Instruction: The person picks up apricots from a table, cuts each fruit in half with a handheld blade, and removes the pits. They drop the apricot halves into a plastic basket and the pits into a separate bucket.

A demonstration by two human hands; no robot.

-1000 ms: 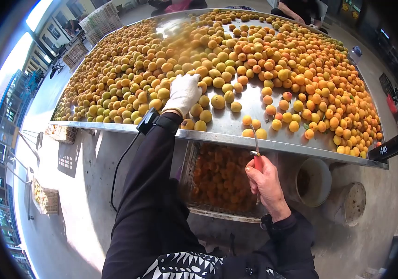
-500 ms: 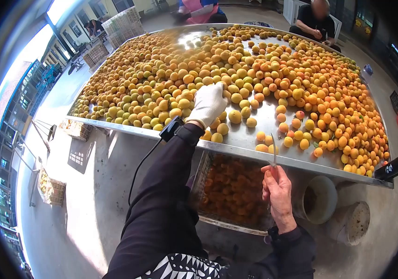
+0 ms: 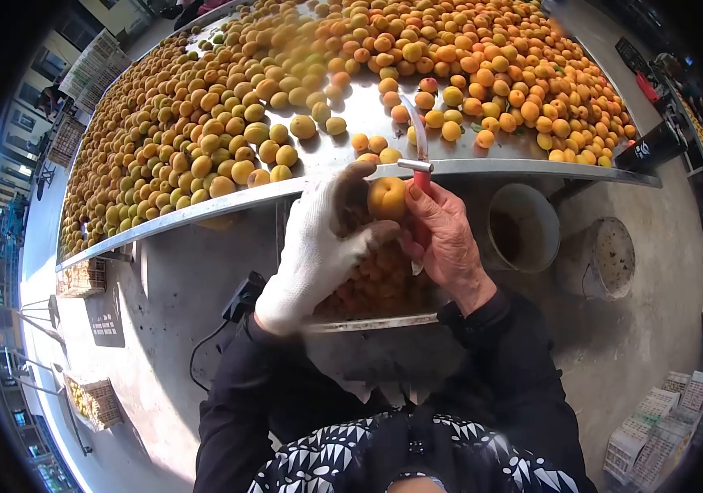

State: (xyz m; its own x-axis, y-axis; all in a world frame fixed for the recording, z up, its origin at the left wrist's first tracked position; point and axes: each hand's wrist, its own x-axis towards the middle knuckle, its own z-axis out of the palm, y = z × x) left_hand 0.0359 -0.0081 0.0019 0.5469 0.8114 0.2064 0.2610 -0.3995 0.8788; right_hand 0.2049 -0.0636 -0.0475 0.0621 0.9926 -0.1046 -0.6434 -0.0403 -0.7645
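Note:
My left hand [image 3: 306, 251], in a white glove with stained fingertips, is curled around the left side of an orange-yellow fruit [image 3: 387, 198]. Bare, my right hand [image 3: 446, 238] grips the red handle of a small knife [image 3: 422, 168], its thin curved blade pointing up and away. The right fingertips are close against the fruit's right side. Both hands are just over the near edge of a metal table [image 3: 483, 167] spread with many yellow and orange fruits. Below them, partly hidden by the hands, a crate of darker orange pieces [image 3: 380, 283] stands under the edge.
Two buckets, one pale and open [image 3: 524, 226] and one stained [image 3: 613, 259], stand at the right below the table. A basket [image 3: 95, 401] is on the floor at the left. Stacked crates [image 3: 643, 427] are at the lower right. A black device [image 3: 651, 149] sits at the table's right corner.
My left hand has come back from the fruit pile with one fruit and met my right hand, which has moved up and left with the knife. The view has tilted down and shifted.

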